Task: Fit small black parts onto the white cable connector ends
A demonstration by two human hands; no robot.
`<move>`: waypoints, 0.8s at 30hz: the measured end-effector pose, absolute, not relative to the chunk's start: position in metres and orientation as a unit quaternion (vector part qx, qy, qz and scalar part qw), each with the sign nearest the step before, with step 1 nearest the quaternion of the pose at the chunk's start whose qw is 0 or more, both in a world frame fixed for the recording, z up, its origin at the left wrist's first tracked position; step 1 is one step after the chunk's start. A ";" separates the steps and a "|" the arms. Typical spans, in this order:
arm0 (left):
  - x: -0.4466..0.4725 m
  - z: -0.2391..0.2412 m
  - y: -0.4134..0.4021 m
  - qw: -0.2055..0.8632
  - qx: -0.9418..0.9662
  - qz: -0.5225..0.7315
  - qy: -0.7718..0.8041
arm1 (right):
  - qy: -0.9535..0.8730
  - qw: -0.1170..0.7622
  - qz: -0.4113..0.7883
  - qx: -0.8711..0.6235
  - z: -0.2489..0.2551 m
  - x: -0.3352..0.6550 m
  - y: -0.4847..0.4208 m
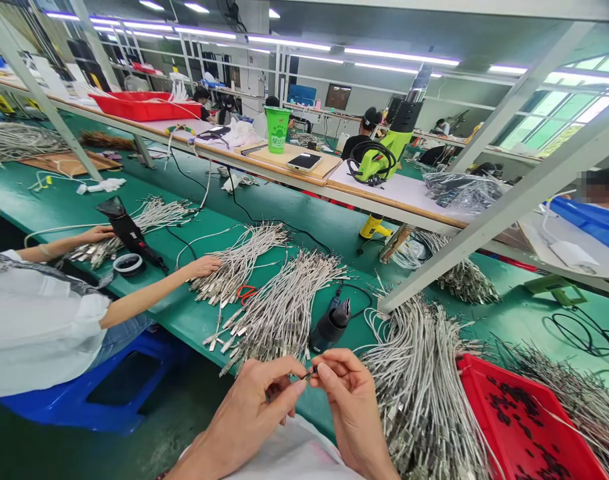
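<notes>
My left hand point(257, 403) and my right hand point(351, 400) meet in front of me, both closed in a pinch. A small black tube-like piece point(312, 371) sits between my right thumb and finger. My left fingertips pinch a thin dark wire point(305, 376) that runs up to that piece; most of it is hidden by my fingers. Just behind my hands stands a black hot-air blower point(330, 327), nozzle up. White cables point(289, 303) with metal plugs lie to its left, and a large bundle of cables point(419, 373) to its right.
A red tray point(467, 380) at right holds loose black bits. At left, a co-worker's hand point(204, 267) rests on another cable pile point(249, 263), near orange-handled scissors point(246, 292) and a second blower point(134, 233). A slanted white post point(459, 247) and a shelf point(334, 180) rise ahead.
</notes>
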State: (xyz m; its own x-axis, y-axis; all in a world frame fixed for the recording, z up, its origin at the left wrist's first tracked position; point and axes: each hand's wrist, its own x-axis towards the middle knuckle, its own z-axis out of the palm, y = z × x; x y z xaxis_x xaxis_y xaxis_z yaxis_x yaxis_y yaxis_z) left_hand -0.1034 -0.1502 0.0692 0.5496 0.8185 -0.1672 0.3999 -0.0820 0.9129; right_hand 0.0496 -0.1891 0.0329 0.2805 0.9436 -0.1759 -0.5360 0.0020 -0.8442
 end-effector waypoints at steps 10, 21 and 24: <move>-0.104 0.071 -0.151 0.524 0.706 0.198 0.434 | -0.271 0.652 0.544 -0.452 0.032 0.049 -0.192; -0.104 0.073 -0.149 0.519 0.711 0.190 0.435 | -0.300 0.645 0.517 -0.476 0.029 0.050 -0.190; -0.104 0.073 -0.150 0.519 0.712 0.187 0.434 | -0.307 0.644 0.509 -0.481 0.029 0.050 -0.190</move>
State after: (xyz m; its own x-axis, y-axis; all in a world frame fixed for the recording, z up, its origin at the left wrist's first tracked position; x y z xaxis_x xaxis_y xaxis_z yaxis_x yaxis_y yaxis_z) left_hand -0.1038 -0.1497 0.0729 0.5533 0.8125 -0.1834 0.4239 -0.0852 0.9017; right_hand 0.0497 -0.1903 0.0291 0.2928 0.9514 -0.0954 -0.3607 0.0176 -0.9325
